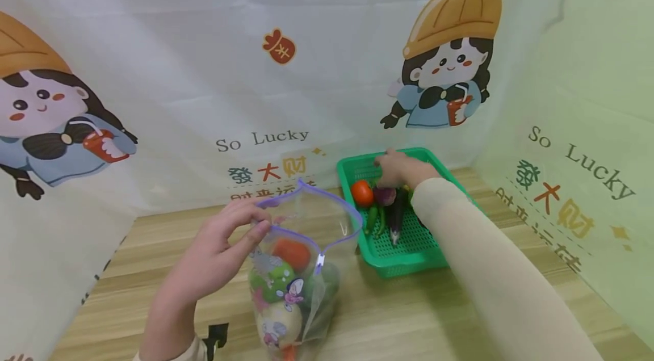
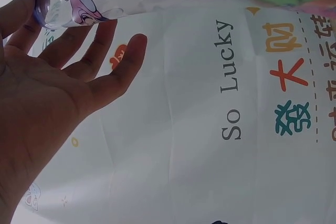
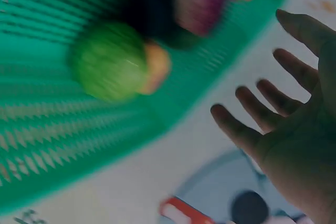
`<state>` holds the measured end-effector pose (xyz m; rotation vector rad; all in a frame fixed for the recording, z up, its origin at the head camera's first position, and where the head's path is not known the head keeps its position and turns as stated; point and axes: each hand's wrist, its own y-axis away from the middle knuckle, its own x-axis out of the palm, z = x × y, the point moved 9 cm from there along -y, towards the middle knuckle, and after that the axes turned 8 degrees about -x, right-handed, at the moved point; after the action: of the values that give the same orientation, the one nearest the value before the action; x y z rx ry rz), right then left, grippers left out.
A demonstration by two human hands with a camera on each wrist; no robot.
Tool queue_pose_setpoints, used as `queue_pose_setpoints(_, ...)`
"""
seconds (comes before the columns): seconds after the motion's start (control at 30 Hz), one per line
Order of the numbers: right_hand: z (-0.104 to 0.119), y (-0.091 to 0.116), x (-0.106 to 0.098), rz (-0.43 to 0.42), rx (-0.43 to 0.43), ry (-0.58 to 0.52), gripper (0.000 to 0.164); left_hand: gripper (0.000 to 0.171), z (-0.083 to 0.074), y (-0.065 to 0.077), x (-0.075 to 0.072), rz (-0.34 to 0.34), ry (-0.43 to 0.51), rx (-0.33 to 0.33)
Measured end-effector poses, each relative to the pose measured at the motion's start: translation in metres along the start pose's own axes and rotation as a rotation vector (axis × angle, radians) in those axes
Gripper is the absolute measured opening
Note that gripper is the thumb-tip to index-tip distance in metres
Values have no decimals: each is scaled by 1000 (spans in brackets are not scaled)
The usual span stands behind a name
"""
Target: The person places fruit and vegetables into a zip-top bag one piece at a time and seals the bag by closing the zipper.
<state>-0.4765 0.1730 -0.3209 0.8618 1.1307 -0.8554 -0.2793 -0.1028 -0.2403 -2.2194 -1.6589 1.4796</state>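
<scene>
My left hand (image 1: 212, 256) pinches the purple zip rim of a clear printed bag (image 1: 327, 298), its mouth spread wide. Inside the bag show a red item (image 1: 292, 254), a green one (image 1: 280, 278) and a pale round one (image 1: 283, 321). Over the far part of a green plastic basket (image 1: 409, 265) is my right hand (image 1: 401, 169), fingers spread, nothing in it. The basket holds a tomato (image 1: 362, 193), a purple onion (image 1: 385, 196), a dark eggplant (image 1: 396, 216), green chili peppers (image 1: 372, 220) and a round green cabbage-like vegetable (image 3: 110, 61).
A wood-grain table (image 1: 388, 315) carries the bag and the basket, the basket at the right rear. Printed white cloth (image 1: 194, 66) hangs close behind the basket, and another cloth side (image 1: 577, 122) stands to the right.
</scene>
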Motion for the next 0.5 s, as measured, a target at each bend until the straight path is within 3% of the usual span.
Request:
queue_pose_setpoints(0.2, -20, 3, 40, 42, 133, -23, 78, 12, 1, 0, 2, 18, 5, -6)
queue_pose_setpoints(0.5, -24, -4, 57, 85, 140, -41, 72, 19, 0, 1, -3, -8, 13, 14)
